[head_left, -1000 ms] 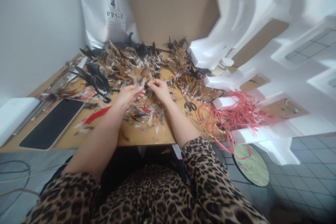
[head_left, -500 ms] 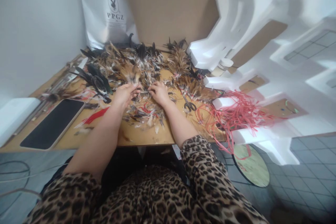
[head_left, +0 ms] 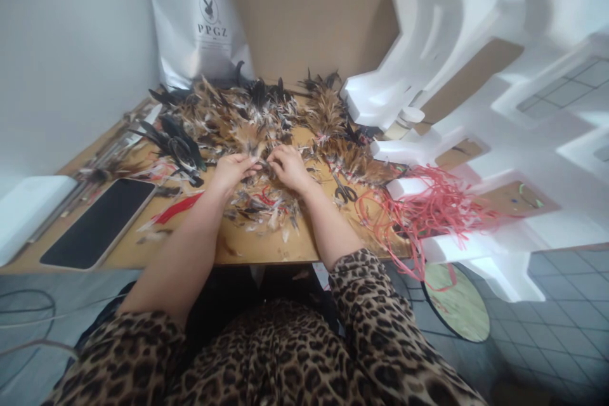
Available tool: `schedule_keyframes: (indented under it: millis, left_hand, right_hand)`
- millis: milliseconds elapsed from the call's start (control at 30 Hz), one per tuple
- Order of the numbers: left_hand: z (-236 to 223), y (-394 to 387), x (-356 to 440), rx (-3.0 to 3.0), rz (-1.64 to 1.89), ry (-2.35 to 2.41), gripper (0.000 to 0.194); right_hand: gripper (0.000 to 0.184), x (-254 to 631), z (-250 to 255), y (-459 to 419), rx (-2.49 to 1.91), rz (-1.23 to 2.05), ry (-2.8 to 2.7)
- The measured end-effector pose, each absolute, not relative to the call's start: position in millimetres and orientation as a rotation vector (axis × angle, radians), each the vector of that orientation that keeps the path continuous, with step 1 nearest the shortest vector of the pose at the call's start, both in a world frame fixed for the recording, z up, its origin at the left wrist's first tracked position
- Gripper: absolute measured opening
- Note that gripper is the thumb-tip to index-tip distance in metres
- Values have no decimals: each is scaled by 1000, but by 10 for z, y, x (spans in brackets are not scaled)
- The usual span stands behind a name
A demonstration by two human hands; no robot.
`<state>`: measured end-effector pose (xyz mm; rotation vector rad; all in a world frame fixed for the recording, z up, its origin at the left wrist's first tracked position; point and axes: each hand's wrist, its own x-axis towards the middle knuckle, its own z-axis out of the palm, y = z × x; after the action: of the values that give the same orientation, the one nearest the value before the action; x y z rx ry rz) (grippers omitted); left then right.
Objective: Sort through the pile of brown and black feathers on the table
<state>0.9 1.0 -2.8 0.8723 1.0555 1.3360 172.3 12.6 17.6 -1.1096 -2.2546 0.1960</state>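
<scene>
My left hand point(head_left: 234, 172) pinches the base of a brown feather bunch point(head_left: 250, 137), whose fluffy tips fan away from me. Close beside it, my right hand point(head_left: 287, 166) has its thumb and fingertips drawn together at the bunch's lower end; what they grip is too small to make out. Below the hands lies a litter of loose feathers point(head_left: 266, 209) with bits of red strip among them. Behind the hands spreads a heap of brown and black feathers point(head_left: 204, 108). Dark-handled scissors point(head_left: 343, 190) lie right of my right hand.
A phone point(head_left: 99, 222) and red ribbon point(head_left: 178, 208) lie to the left, near black feathers point(head_left: 178, 143). Tangled pink-red strips point(head_left: 432, 209) hang over white foam pieces point(head_left: 528, 139) on the right. A silvery bag point(head_left: 200, 19) stands at the back. A round stool point(head_left: 457, 304) is below the table.
My hands moved apart half a second ago, the left with the feather bunch, and now are close together again at its base. The camera view has shifted slightly.
</scene>
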Motion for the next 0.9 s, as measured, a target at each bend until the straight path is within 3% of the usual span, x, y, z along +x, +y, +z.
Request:
schedule_keyframes:
  millis: [200, 400, 500, 900]
  left_hand:
    - [45, 22, -14, 609, 1428, 849, 2]
    - [94, 30, -51, 307, 1434, 629, 9]
    - [69, 7, -6, 336, 1381, 583, 10]
    - [49, -39, 78, 541, 1352, 627, 7]
  right_hand:
    - [17, 1683, 122, 168, -1051, 306, -1901]
    - [24, 1539, 54, 190, -1004, 880, -1469]
    - [27, 1443, 72, 138, -917, 1017, -1418]
    - [30, 1330, 51, 80, -968, 926, -1317]
